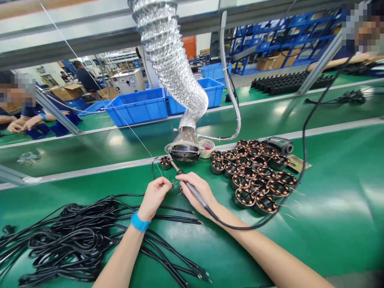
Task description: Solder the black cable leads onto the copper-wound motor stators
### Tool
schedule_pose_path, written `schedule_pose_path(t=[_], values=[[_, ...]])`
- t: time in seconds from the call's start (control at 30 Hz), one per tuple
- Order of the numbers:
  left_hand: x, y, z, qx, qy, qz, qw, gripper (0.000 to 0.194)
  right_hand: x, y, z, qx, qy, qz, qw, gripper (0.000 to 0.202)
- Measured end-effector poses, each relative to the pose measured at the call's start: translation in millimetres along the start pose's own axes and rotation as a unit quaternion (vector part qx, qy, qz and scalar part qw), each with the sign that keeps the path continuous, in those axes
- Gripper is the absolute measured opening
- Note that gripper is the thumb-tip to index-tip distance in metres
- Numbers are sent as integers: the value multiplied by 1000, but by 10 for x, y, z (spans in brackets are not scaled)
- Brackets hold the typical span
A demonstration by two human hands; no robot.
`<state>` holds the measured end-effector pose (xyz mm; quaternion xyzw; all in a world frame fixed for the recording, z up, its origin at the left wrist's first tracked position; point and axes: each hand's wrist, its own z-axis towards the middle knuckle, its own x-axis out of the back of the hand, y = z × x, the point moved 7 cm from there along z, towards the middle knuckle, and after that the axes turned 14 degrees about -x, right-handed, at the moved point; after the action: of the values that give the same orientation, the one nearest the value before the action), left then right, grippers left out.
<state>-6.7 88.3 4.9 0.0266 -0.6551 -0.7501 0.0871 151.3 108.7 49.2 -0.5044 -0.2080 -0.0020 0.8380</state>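
My right hand (pixel 196 190) is wrapped round a soldering iron (pixel 195 193), whose tip points up and left toward a small copper-wound stator (pixel 165 161). My left hand (pixel 155 196), with a blue band at its wrist, is closed in a pinch near thin wire ends; a fine strand running down from above reaches its fingertips, but what exactly it grips is too small to tell. Another stator is mostly hidden behind my right hand. Several copper-wound stators (pixel 259 185) stand grouped on the green mat at the right.
Black cables (pixel 72 236) lie in a heap at the left, their ends reaching under my wrists. A fume hood (pixel 184 146) hangs above my hands, beside a small round tub (pixel 207 147). Blue bins (pixel 139 107) stand behind. Other people sit across at both sides.
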Motion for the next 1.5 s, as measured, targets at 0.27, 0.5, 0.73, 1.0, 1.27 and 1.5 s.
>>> schedule_pose_path(t=[0.27,0.5,0.73,1.0,1.27,1.5], values=[[-42,92,-71,-32,-36,44,998,23,-249,26,51,37,-27,-46,998,43],[-43,58,-90,-10,-67,58,996,27,-293,84,-8,55,-26,-56,997,51],[-59,-26,-97,52,-80,-1,995,31,-298,151,-69,50,-33,-57,997,50],[-37,-34,-107,47,-37,40,997,34,-263,121,-98,56,-13,-54,997,42],[-20,-61,-119,69,-28,68,995,35,229,-11,-180,13,108,2,994,16],[-36,-58,-124,76,-37,77,993,34,234,-90,-227,41,86,13,995,18]])
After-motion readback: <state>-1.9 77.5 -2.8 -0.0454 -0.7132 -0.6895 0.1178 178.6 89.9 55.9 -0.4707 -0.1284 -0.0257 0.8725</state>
